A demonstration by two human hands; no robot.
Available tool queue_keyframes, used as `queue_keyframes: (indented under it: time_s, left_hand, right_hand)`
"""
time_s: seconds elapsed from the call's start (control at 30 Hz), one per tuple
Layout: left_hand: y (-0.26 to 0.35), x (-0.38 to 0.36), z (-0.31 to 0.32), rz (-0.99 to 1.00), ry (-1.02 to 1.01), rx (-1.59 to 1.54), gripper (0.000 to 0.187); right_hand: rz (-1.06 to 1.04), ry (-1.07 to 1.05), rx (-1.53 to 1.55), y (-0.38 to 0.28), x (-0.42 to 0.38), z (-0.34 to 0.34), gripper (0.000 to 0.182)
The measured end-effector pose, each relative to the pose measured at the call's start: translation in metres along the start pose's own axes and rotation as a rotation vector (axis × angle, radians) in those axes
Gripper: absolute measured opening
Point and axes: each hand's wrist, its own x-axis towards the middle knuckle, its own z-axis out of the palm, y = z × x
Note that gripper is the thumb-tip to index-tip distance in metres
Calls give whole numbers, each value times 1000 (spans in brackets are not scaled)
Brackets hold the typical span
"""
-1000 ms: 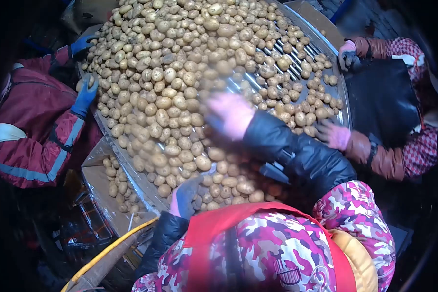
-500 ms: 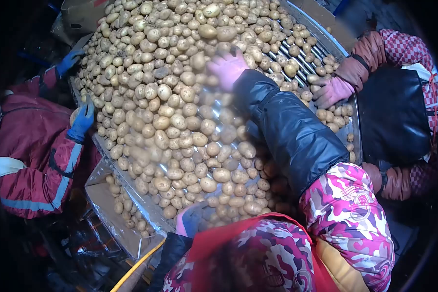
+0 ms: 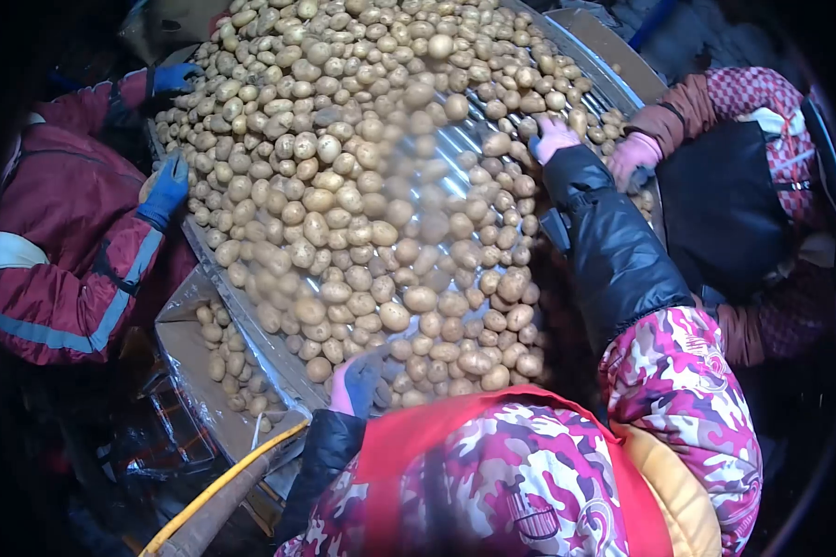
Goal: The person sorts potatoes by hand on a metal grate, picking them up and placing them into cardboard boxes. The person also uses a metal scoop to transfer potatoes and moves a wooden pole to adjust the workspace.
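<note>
A broad heap of potatoes lies over a table of metal rollers. My right hand, in a pink glove with a dark palm side, reaches far across to the right part of the heap. Its fingers lie on potatoes beside the bare rollers, with no potato visibly held. Near the table's front edge, my left hand in a pink and grey glove rests against the nearest potatoes. Its fingers look extended, though slightly blurred, and I make out nothing held in them.
A co-worker's pink-gloved hand works at the right edge, close to my right hand. On the left, another person's blue-gloved hand is at the metal rim. A cardboard box with potatoes stands below the left rim.
My right hand has moved right across the heap, from the middle to the right side. More rollers show at the centre. My left hand has shifted slightly up in view.
</note>
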Motion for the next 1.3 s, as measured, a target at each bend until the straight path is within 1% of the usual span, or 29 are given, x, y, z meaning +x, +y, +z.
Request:
queue_keyframes:
  time_s: [0.03, 0.07, 0.1, 0.13, 0.2, 0.27, 0.33, 0.4, 0.47, 0.53, 0.57, 0.67, 0.7, 0.73, 0.77, 0.8, 0.87, 0.9, 0.97, 1.0, 1.07, 1.13, 1.17, 1.27, 1.3]
  left_hand:
    - [11, -2, 3, -25, -10, -25, 41]
    - [19, -3, 6, -49, -21, -49, 42]
    - [21, -4, 6, -69, -28, -114, 36]
    - [20, -3, 6, -49, -30, -99, 36]
    - [15, 2, 7, -11, -32, -65, 37]
    - [23, 1, 10, -41, -41, -49, 39]
    - [25, 1, 12, -54, -43, -39, 39]
    - [19, 2, 11, -51, -52, -68, 40]
    - [15, 3, 10, -49, -43, -97, 40]
    - [16, 6, 10, -39, -52, -57, 41]
    - [11, 8, 7, -33, -55, -50, 41]
    - [11, 5, 6, -39, -63, -75, 44]
    - [13, 5, 7, -42, -67, -94, 45]
    - [13, 6, 7, -47, -74, -107, 46]
    - [12, 6, 5, -54, -79, -120, 46]
    - [12, 6, 4, -59, -80, -133, 47]
    - [12, 6, 4, -47, -78, -112, 46]
    - [12, 6, 4, -41, -74, -101, 45]
    - [14, 7, 4, -1, -72, -43, 44]
    - [17, 7, 5, 17, -68, -13, 43]
    - [26, 6, 7, -8, -46, -36, 42]
    - [27, 6, 9, -29, -29, -47, 43]
    - [26, 5, 9, -60, -30, -81, 42]
    - [37, 2, 14, -116, -20, -133, 41]
    - [30, 4, 11, -2, -64, -30, 41]
  right_hand:
    - [93, -34, -29, 10, -16, -3, 51]
    - [-56, -75, -116, 51, -13, 24, 51]
    - [-3, -61, -72, 51, -34, 17, 52]
    - [48, -47, -28, 43, -67, 10, 53]
    - [64, -20, 63, 10, -123, -26, 56]
    - [-189, 142, -196, 5, -166, -11, 60]
    - [-277, -57, -176, -37, -208, -41, 60]
    - [-191, -361, 370, -73, -234, -58, 63]
    - [-318, -234, 193, -85, -267, -24, 71]
    - [-523, -234, 215, -102, -288, -23, 73]
    - [-611, -195, 144, -109, -298, -28, 64]
    - [-684, -319, 356, -114, -272, -40, 49]
    - [-607, -371, 518, -114, -249, -47, 38]
    - [-552, -251, 467, -103, -229, -39, 32]
    - [-516, -219, 531, -93, -206, -57, 27]
    - [-252, -300, 515, -86, -180, -67, 25]
    - [-114, -14, 321, -66, -127, -79, 35]
    - [-27, -1, 191, -50, -100, -72, 39]
    - [40, -41, 33, -10, -52, -43, 44]
    - [126, -249, -51, 5, -30, -25, 46]
    - [176, -264, -9, 9, -30, -16, 48]
    - [194, -173, 47, 9, -36, -16, 47]
    - [217, -136, 141, 13, -44, -19, 46]
    - [42, 96, 277, 17, -76, -17, 42]
    - [-106, 266, 221, 9, -97, -20, 38]
